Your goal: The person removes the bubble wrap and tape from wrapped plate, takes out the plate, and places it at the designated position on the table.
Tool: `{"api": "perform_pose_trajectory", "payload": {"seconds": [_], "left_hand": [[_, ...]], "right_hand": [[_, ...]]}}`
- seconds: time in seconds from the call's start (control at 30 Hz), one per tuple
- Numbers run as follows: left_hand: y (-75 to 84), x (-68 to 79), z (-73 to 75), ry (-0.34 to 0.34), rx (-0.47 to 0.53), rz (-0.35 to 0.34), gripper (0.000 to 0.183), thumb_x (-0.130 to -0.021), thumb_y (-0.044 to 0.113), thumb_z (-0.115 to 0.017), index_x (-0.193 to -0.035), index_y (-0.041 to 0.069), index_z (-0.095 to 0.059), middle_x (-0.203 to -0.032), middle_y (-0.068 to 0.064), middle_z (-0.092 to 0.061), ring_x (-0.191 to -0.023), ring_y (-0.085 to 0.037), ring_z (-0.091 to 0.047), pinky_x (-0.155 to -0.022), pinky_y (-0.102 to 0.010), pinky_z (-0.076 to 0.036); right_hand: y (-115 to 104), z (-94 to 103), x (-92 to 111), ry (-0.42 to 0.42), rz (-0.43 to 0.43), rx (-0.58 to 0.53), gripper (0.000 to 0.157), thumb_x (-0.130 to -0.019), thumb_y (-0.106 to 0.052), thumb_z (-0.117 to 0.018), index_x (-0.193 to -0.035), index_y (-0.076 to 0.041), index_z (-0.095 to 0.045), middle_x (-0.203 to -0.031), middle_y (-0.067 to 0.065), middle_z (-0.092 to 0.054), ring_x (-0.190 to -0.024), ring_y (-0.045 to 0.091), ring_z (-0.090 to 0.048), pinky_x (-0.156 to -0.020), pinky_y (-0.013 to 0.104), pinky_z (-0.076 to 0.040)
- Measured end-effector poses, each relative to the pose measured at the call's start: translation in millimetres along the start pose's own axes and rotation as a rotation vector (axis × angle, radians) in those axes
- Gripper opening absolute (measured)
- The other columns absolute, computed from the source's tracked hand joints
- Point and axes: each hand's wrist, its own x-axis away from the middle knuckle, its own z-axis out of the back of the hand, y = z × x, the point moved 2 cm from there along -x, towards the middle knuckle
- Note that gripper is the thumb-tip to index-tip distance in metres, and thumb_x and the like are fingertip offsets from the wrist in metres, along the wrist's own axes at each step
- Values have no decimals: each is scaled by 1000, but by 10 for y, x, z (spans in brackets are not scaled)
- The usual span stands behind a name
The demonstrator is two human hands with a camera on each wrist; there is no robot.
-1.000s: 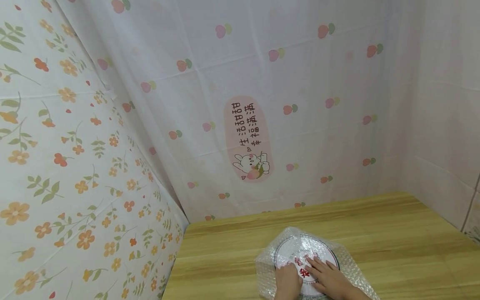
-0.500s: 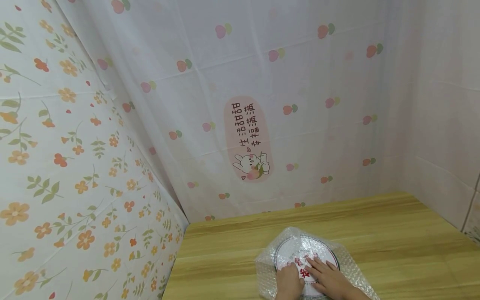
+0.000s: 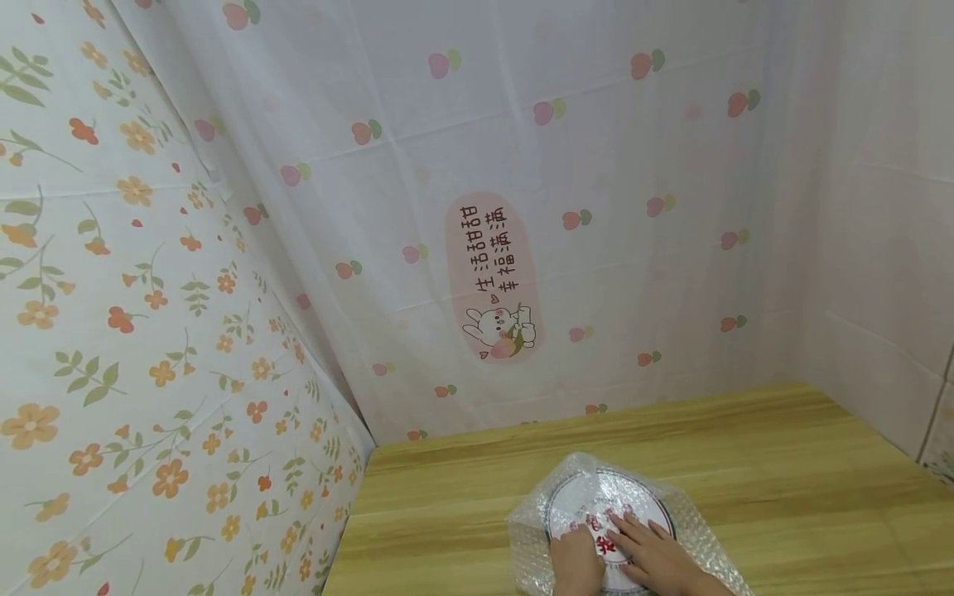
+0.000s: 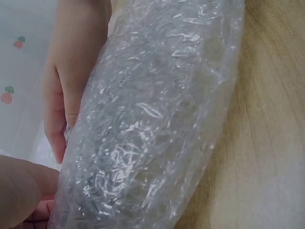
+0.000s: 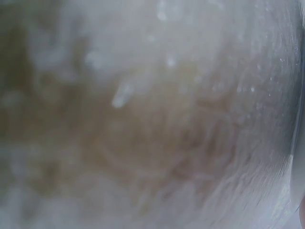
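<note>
A round white package [image 3: 577, 495] with red characters and a dark ring near its edge lies inside clear bubble wrap [image 3: 529, 530] at the table's near side. On its face rests my right hand [image 3: 656, 559], fingers spread and fairly straight. My left hand [image 3: 577, 561] is beside it with fingers curled, pinching at the wrap over the package. In the left wrist view, my left hand [image 4: 21, 193] sits at the edge of the bubble wrap [image 4: 147, 109], its fingertips partly hidden, and my right hand [image 4: 78, 57] is above. Blurred bubble wrap [image 5: 157, 105] fills the right wrist view.
The wood-grain table [image 3: 782, 463] extends behind and to both sides of the package. A flowered cloth [image 3: 171, 348] hangs at the left, and a peach-print curtain [image 3: 633, 281] closes off the back. A pale wall [image 3: 879, 248] stands at the right.
My left hand has shifted very slightly to the right over the package. The right hand and the wrapped package stay in place.
</note>
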Motion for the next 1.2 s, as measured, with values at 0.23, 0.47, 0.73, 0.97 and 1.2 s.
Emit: {"api": "perform_pose_trajectory", "payload": {"seconds": [0.23,0.47,0.73,0.97,1.2], "left_hand": [[28,-1,-5,-4,5,22,19,-58,23,-72,-64,13,-57,-58,1,-56,-55,-14,-55,-54,-29,-42],[48,-6,21,-39,2,27,14,-60,21,-71,-59,14,-59,-56,1,-56,-54,-13,-55,-53,-28,-41],[53,-4,-7,-94,29,29,14,-60,22,-72,-60,13,-61,-58,2,-57,-56,-13,-55,-54,-29,-41],[42,1,-29,-114,54,17,14,-59,22,-72,-60,14,-61,-57,3,-56,-56,-12,-55,-54,-29,-41],[34,18,2,-65,68,-11,15,-56,21,-72,-55,15,-59,-54,3,-55,-52,-12,-54,-50,-28,-39]], "right_hand": [[8,-27,1,-7,-2,5,44,-82,-42,-56,-114,-11,-61,-121,7,-53,-108,26,-51,-72,47,-44],[3,-13,-9,0,-2,2,44,-82,-41,-57,-113,-10,-61,-120,8,-54,-109,25,-50,-72,47,-43],[-1,1,-16,-32,-25,-5,44,-84,-42,-54,-115,-12,-60,-122,6,-52,-115,21,-46,-74,47,-43],[1,-1,-11,-25,-26,1,44,-84,-43,-54,-114,-12,-60,-125,2,-51,-118,19,-41,-74,46,-43],[-11,5,-13,-25,-28,-21,45,-83,-43,-55,-114,-10,-61,-121,8,-53,-112,26,-47,-73,48,-44]]}}
